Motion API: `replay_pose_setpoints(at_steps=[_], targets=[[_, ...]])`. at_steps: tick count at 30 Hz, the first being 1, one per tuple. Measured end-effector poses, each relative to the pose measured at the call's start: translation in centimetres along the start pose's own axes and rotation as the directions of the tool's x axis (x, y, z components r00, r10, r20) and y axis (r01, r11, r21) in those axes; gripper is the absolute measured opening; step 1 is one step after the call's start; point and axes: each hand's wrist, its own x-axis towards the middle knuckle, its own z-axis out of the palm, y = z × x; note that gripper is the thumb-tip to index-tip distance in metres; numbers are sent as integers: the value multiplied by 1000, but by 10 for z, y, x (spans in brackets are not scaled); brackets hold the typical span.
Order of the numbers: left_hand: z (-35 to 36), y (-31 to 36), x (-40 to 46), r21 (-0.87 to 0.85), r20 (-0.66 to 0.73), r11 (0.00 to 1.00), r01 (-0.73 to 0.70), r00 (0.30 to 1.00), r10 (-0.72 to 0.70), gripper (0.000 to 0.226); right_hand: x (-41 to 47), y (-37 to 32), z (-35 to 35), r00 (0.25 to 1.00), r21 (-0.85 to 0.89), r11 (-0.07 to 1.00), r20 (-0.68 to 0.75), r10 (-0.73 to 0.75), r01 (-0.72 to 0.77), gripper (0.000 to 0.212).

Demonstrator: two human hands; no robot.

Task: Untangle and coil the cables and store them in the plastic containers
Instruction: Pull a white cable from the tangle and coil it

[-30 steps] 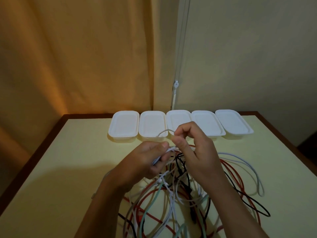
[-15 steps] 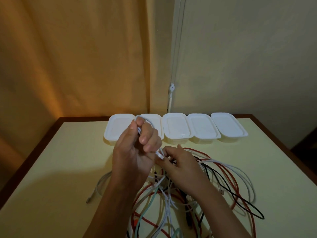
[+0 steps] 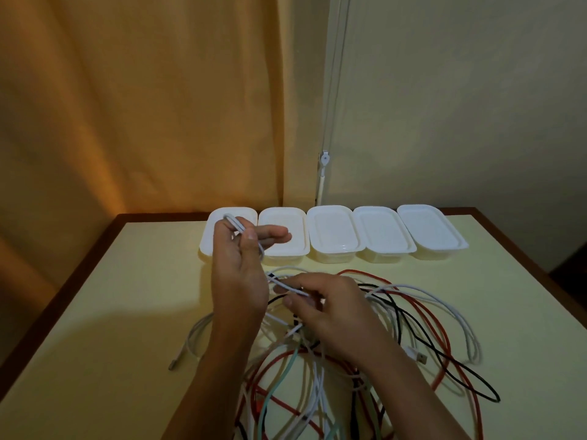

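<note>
A tangle of cables [image 3: 374, 331] in red, black, white and pale green lies on the cream table [image 3: 111, 328] in front of me. My left hand [image 3: 241, 265] is raised in front of the two leftmost containers and holds a loop of white cable [image 3: 236, 225] between thumb and fingers, the other fingers stretched out. My right hand [image 3: 324, 306] is low over the tangle and pinches the same white cable where it runs down from the left hand. Several white plastic containers [image 3: 333, 236] stand in a row at the table's far edge, all without cables in them.
A grey-white cable with a plug [image 3: 187, 344] lies loose to the left of the tangle. A white USB plug [image 3: 417, 355] shows at the right. An orange curtain and a wall stand behind the table. The table has a dark wooden rim [image 3: 79, 265].
My left hand has risen toward the leftmost containers with a loop of white cable. My right hand has dropped from in front of the containers down onto the tangle.
</note>
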Motion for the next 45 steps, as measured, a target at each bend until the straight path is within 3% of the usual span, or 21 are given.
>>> replay_pose_setpoints(at_steps=[6, 11, 13, 15, 17, 19, 21, 23, 26, 30, 34, 37, 39, 45], targets=[[-2, -8, -7, 442, 275, 897, 8, 950, -144, 19, 2, -8, -8, 953, 1, 988, -264, -149, 155, 27], [-6, 2, -6, 328, 447, 927, 184, 834, -324, 35, 6, -7, -26, 911, -50, 981, -364, -194, 189, 21], [-10, 5, -5, 198, 538, 936, 291, 766, -352, 40, 7, -3, -32, 899, -60, 973, -372, -231, 225, 12], [-14, 8, -3, 79, 650, 897, 434, 660, -377, 44, 7, 3, -33, 900, -69, 962, -342, -271, 264, 3], [-15, 13, -2, -11, 751, 835, 551, 555, -356, 42, 8, 9, -29, 922, -32, 969, -301, -244, 246, 19], [-14, 17, -1, -158, 801, 726, 669, 517, -302, 39, 8, 11, -24, 954, 42, 983, -250, -164, 180, 28], [-14, 21, 0, -331, 787, 557, 762, 549, -283, 39, 6, 12, -21, 978, 116, 989, -198, -71, 95, 31], [-14, 24, 3, -511, 690, 450, 732, 662, -293, 41, 4, 15, -18, 986, 100, 995, -164, 8, 9, 29], [-13, 23, 8, -722, 445, 440, 534, 845, -296, 38, 4, 20, -12, 992, 3, 996, -91, 84, -84, 23], [-9, 14, 12, -788, 172, 550, 276, 957, -234, 27, 3, 17, -6, 997, -144, 986, 7, 82, -80, 22], [-15, 5, 15, -632, -35, 772, 67, 993, -115, 24, 1, 15, -4, 995, -129, 989, 51, 86, -78, 20], [-15, 2, 13, -225, -130, 974, -4, 991, -26, 23, 1, 11, -5, 987, -81, 995, 144, 68, -56, 21], [-9, 1, 8, -62, -112, 998, -5, 994, -2, 18, 0, 8, -3, 985, -78, 997, 167, 40, -27, 18], [-9, -17, 2, 162, 79, 987, -4, 997, -9, 15, 1, 3, -11, 999, -23, 998, -9, -52, 51, 14]])
